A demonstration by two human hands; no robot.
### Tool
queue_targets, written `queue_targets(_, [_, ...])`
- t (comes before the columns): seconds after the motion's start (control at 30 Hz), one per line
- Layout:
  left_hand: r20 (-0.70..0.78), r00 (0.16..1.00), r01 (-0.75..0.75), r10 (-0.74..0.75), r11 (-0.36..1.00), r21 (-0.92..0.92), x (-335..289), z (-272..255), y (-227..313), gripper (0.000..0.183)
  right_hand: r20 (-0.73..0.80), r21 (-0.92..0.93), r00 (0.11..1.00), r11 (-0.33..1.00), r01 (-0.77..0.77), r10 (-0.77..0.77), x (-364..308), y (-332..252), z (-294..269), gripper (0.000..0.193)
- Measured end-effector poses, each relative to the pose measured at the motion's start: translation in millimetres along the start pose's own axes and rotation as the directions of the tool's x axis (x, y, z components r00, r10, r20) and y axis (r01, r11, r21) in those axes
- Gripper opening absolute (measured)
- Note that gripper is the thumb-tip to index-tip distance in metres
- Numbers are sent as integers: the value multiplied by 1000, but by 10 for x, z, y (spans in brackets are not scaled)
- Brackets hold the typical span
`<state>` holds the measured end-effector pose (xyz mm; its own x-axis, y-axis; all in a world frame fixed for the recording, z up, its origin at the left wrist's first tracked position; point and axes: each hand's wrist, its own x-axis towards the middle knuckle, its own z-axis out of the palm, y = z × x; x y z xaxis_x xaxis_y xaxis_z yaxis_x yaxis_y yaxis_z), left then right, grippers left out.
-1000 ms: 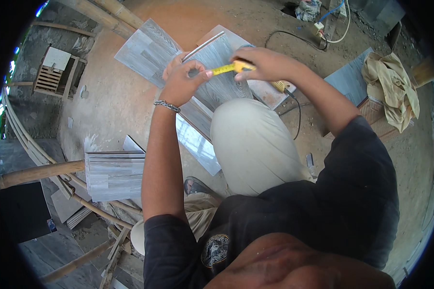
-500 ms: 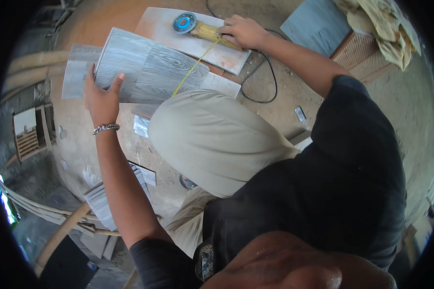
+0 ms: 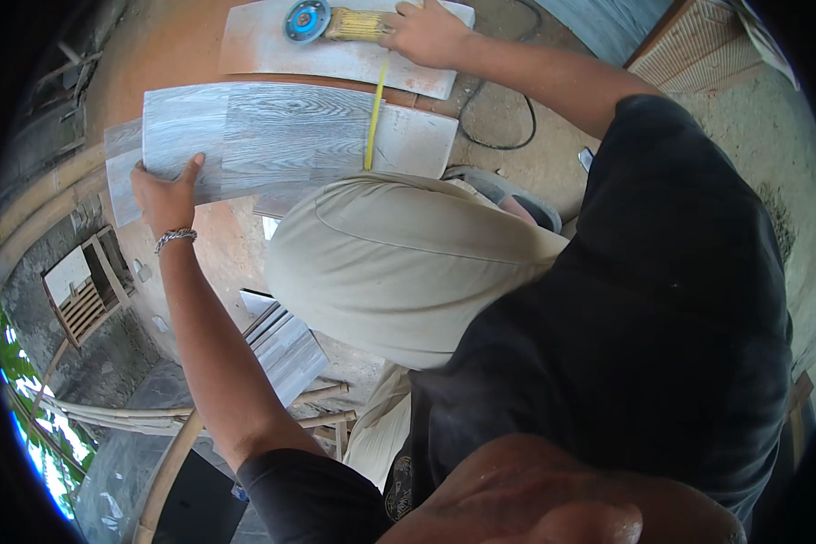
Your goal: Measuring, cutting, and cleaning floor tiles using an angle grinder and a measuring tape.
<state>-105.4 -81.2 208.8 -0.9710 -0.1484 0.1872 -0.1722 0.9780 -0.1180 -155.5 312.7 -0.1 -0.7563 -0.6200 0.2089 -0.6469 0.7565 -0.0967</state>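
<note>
My left hand (image 3: 166, 192) grips the left end of a grey wood-grain tile (image 3: 272, 131), thumb on top and fingers round the edge. Under it lies another grey tile (image 3: 124, 172). My right hand (image 3: 424, 34) is closed round the rear of an angle grinder (image 3: 354, 24) with a yellow-wrapped body. The grinder's blue-centred disc (image 3: 306, 18) points left, above a pale dusty board (image 3: 263, 41). From below my right hand a thin yellow strip (image 3: 374, 122), like a measuring tape's blade, runs across the tile's right end to my knee; its upper end is hidden.
A black cable (image 3: 532, 122) loops on the floor at right. Cut tile pieces (image 3: 286, 349) lie beside my left forearm. Bamboo poles (image 3: 50, 195) stand at left, near a small slatted wooden frame (image 3: 80, 295). A ribbed tile (image 3: 698, 45) leans at upper right.
The whole view has turned and shifted. The yellow strip now crosses the tile nearer its right end, more squarely and with its flat side showing. Both hands keep their holds.
</note>
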Motion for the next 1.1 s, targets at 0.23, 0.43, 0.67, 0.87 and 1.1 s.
queue_targets(0.23, [-27, 999, -34, 35, 999, 19, 71, 26, 14, 106, 149, 7, 981, 992, -127, 124, 60, 329, -356, 23])
queue_targets(0.43, [-11, 999, 33, -35, 983, -181, 213, 169, -167, 99, 574, 223, 812, 933, -283, 109, -122, 364, -460, 22])
queue_targets(0.67, [-63, 990, 109, -124, 974, -199, 644, 750, -343, 105, 464, 560, 875, 811, -171, -136, -523, 158, -435, 22])
queue_targets(0.87, [221, 913, 400, -342, 855, -331, 651, 1166, -591, 92, 482, 570, 864, 801, -182, -146, 80, -231, -404, 18])
queue_targets(1.1, [387, 829, 509, -403, 831, -223, 395, 2021, -1132, 103, 363, 194, 887, 954, 227, -285, 512, -618, 109, 15])
